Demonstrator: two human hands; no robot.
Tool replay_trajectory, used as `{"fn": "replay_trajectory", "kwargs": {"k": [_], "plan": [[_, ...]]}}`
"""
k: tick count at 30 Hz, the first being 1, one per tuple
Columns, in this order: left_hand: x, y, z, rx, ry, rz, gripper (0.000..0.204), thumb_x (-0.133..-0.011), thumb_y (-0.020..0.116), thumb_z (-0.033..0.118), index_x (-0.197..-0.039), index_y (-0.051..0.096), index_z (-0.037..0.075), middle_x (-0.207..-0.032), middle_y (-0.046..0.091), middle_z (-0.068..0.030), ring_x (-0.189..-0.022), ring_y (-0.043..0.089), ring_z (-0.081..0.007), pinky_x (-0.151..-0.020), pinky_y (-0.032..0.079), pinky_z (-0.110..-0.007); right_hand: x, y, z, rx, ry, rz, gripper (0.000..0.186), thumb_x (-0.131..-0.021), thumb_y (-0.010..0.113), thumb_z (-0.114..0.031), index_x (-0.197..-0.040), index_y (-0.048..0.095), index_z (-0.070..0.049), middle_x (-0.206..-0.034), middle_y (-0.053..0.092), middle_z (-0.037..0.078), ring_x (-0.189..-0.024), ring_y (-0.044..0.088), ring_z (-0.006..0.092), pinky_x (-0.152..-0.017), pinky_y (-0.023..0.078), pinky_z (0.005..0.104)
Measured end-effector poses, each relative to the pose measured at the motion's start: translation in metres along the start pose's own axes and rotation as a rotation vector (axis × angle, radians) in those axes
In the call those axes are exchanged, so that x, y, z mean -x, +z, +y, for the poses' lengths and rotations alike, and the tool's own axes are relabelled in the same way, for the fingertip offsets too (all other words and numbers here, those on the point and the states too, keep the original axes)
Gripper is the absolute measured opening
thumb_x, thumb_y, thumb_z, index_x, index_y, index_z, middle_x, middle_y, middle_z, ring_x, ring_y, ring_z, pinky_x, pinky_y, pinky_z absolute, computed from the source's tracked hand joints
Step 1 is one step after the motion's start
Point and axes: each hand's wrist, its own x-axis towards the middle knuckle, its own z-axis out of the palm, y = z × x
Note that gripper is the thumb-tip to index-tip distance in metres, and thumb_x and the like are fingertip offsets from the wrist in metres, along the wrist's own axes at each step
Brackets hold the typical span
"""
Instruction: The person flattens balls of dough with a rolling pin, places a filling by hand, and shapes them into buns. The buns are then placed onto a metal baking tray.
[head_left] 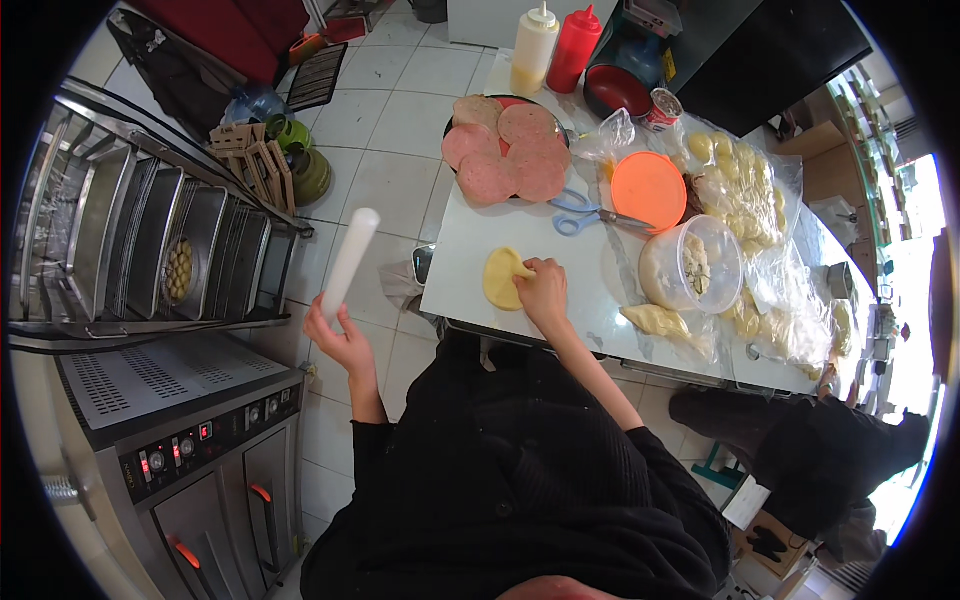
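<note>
My left hand [341, 343] is wrapped round the lower end of a white rolling pin [352, 258], held upright off the table's left side. A flat round of yellow dough [500, 281] lies near the front edge of the white table [460, 222]. Its right edge is pinched and slightly lifted between the fingers of my right hand [543, 293]. Beyond the dough is a dark plate [449, 118] of round pink sliced meat [527, 160]. Blue-handled scissors [590, 213] lie to its right, their blades reaching towards an orange lid [649, 192].
A clear tub [690, 265] with pale filling and bagged dough pieces [740, 190] crowd the table's right. Two squeeze bottles [535, 50] stand at the back. An oven [190, 440] and a tray rack [150, 230] are on my left; another person [810, 450] is at right.
</note>
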Motion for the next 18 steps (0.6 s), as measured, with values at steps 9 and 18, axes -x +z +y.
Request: {"fn": "replay_trajectory", "kwargs": {"k": [9, 18], "plan": [[-0.002, -0.015, 0.001, 0.078, -0.101, 0.129, 0.030, -0.086, 0.054, 0.015, -0.111, 0.049, -0.001, -0.106, 0.051, -0.0161, -0.099, 0.047, -0.0309, -0.084, 0.037, -0.040, -0.017, -0.046, -0.018, -0.331, -0.003, -0.286, 0.016, -0.069, 0.065, -0.003, -0.085, 0.063, 0.002, -0.072, 0.065, 0.014, -0.063, 0.063, 0.0229, -0.063, 0.050, 0.0319], [-0.001, -0.022, -0.002, 0.092, -0.175, 0.130, 0.030, -0.086, 0.054, 0.011, -0.112, 0.048, -0.001, -0.105, 0.050, -0.0157, -0.099, 0.047, -0.0285, -0.085, 0.037, -0.038, -0.032, -0.093, -0.076, -0.405, -0.274, -0.257, 0.019, -0.073, 0.063, -0.004, -0.092, 0.064, 0.000, -0.085, 0.066, 0.013, -0.076, 0.065, 0.0225, -0.069, 0.051, 0.0289]]}}
